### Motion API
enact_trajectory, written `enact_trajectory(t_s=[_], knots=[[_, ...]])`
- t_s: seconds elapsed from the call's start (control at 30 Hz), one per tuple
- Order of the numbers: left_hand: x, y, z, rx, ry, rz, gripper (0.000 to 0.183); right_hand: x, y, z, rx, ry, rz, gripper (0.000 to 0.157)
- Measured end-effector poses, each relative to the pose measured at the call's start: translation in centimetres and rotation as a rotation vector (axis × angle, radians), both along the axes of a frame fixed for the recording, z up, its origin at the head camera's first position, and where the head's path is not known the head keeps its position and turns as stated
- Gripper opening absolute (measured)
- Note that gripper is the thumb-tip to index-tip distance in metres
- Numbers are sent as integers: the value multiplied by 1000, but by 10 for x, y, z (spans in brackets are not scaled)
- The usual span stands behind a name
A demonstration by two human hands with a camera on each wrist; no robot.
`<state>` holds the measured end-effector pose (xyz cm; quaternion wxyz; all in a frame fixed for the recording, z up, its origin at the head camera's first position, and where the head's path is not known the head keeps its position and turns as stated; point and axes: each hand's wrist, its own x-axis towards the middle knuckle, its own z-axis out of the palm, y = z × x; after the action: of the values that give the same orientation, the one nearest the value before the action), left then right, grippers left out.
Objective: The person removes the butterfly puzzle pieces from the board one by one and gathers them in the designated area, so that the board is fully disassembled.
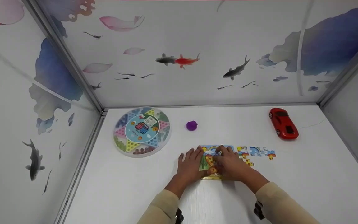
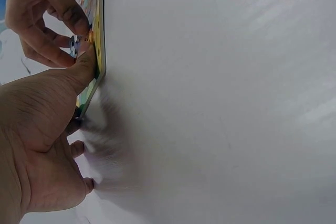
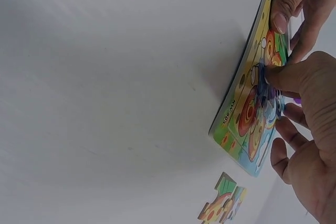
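A colourful jigsaw puzzle board point(image 1: 206, 174) lies flat on the white table, printed with orange, green and blue pictures. My left hand point(image 1: 190, 166) is spread along its left side, thumb resting on the lower left part and index fingertip by the upper left corner. Over the board's middle, my right hand point(image 1: 231, 163) pinches a small bluish puzzle piece point(image 3: 262, 85) between thumb and fingers, right at the board's surface. The fingers hide much of that piece. Loose puzzle pieces point(image 1: 255, 151) lie just right of the board, some joined together.
Behind the board sits a small purple toy point(image 1: 191, 125). A round Chinese checkers set point(image 1: 142, 132) lies at the back left, and a red toy car point(image 1: 283, 123) stands at the back right. Printed wall panels point(image 1: 197, 90) border the table.
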<state>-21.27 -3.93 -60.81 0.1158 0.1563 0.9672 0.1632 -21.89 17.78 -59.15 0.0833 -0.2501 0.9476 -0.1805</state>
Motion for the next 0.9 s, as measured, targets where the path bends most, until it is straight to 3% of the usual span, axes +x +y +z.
enact_trajectory(t_s=[0.17,0.4,0.6,0.8,0.9], knots=[[2,0,2,9,16,1,92,-1,0,0,-13,-2,8,29],[0,-1,2,5,8,0,91,-1,-1,0,7,2,-3,34],[-1,0,0,-2,-2,0,91,0,1,-3,-7,77,-8,32],[-1,0,-1,-3,4,9,93,1,7,-6,-67,131,-21,14],[-1,0,-1,13,7,10,95,2,13,-6,-95,144,-23,17]])
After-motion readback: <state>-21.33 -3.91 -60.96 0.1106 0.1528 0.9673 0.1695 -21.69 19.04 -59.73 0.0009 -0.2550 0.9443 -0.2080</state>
